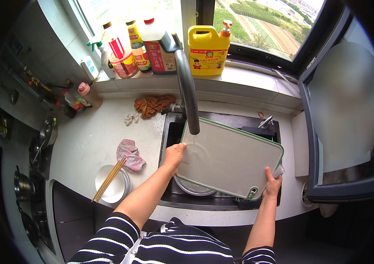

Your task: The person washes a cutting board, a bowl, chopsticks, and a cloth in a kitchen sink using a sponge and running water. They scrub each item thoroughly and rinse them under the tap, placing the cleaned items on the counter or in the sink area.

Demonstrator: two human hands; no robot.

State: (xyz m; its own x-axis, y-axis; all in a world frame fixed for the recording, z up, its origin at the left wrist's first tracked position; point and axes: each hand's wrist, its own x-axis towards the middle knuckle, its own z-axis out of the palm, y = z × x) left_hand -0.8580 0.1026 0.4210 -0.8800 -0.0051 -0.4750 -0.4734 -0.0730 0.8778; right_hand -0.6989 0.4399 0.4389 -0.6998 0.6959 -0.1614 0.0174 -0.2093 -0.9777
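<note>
Gripping the left edge of a pale cutting board (pixel 231 160), the fingers (pixel 174 150) of the left hand (pixel 173 155) are curling closed around its rim, just below the spout of the grey tap (pixel 188 88). The fingers (pixel 269 174) of the right hand (pixel 273 184) are clamping the board's lower right corner, next to its green handle hole. The board is lying tilted between the two hands, spanning the dark sink (pixel 174 132) and hiding most of it. A thin stream of water is falling from the tap onto the board's left part. Beneath the board, a round metal basin (pixel 193 188) is peeking out at the sink's front.

Left of the sink, on the white worktop (pixel 86 136), a pink cloth (pixel 130 155) is lying crumpled, and a white bowl (pixel 112 185) is carrying a pair of wooden chopsticks (pixel 108 179) across its rim. Behind the sink, a brown rag (pixel 152 105) is sitting near the tap's base. Farther behind the sink, on the windowsill, a yellow jug (pixel 208 50) is standing beside several bottles (pixel 134 48).
</note>
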